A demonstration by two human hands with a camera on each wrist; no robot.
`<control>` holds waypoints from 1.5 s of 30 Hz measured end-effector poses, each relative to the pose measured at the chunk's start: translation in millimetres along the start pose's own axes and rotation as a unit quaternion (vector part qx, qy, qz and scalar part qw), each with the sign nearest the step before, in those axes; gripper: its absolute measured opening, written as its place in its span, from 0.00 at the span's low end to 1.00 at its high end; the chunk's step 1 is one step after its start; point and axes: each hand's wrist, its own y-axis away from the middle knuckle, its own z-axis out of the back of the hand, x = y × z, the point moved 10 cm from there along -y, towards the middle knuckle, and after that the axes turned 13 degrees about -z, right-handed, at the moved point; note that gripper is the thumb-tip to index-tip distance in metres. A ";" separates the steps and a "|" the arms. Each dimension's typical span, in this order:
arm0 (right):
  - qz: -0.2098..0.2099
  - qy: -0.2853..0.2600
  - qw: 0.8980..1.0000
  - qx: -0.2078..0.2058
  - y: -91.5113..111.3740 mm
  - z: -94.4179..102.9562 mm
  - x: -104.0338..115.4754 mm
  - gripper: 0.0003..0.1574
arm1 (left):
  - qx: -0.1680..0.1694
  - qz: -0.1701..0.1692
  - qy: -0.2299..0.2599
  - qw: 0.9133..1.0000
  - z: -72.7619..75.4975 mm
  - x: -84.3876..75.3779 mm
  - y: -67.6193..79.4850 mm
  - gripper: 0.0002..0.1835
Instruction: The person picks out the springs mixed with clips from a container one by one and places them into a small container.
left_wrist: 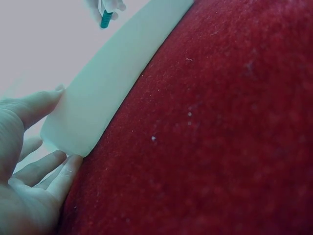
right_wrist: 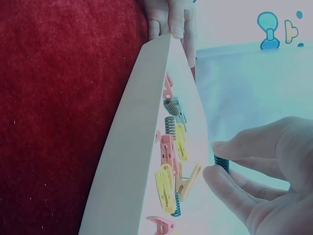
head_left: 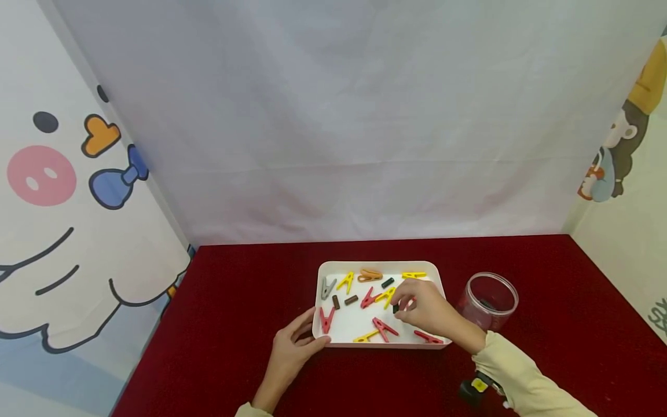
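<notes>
A white rectangular tray (head_left: 351, 319) lies on the red cloth, with clothespins and small dark coil springs scattered in it. My left hand (head_left: 293, 352) holds the tray's near left corner, the thumb at the rim and the other fingers against the outer side. Over the right part of the tray, my right hand (head_left: 428, 307) pinches a dark green spring (right_wrist: 222, 163) between thumb and fingertips. Close by, a yellow clothespin (head_left: 387, 295) lies left of that hand. A red clothespin is partly hidden behind its fingers.
A clear round jar (head_left: 487, 319) stands right of the tray, something dark inside it. Below the right forearm is a black object with a yellow patch (head_left: 479, 384). Behind the red table (head_left: 250, 289) hangs a white cloth; printed panels flank both sides.
</notes>
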 end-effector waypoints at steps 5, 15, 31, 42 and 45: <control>0.006 -0.010 1.000 0.001 1.9 5.2 0.6 0.13 | 0.004 0.001 -0.003 1.000 -0.1 2.0 -2.2 0.35; -0.020 -0.020 1.000 0.013 6.5 9.0 -3.8 0.12 | -0.001 -0.009 0.007 1.000 -0.8 -1.9 -0.2 0.35; -0.024 -0.005 1.000 -0.003 11.7 19.7 -7.2 0.13 | 0.009 0.005 0.007 1.000 -1.4 -28.0 1.7 0.34; -0.030 -0.007 1.000 -0.003 14.5 24.7 -8.8 0.11 | 0.007 -0.002 0.007 1.000 -1.2 -27.0 1.6 0.34; -0.027 -0.004 1.000 -0.008 15.4 27.6 -8.0 0.11 | 0.008 -0.005 0.005 1.000 -1.2 -35.2 2.4 0.34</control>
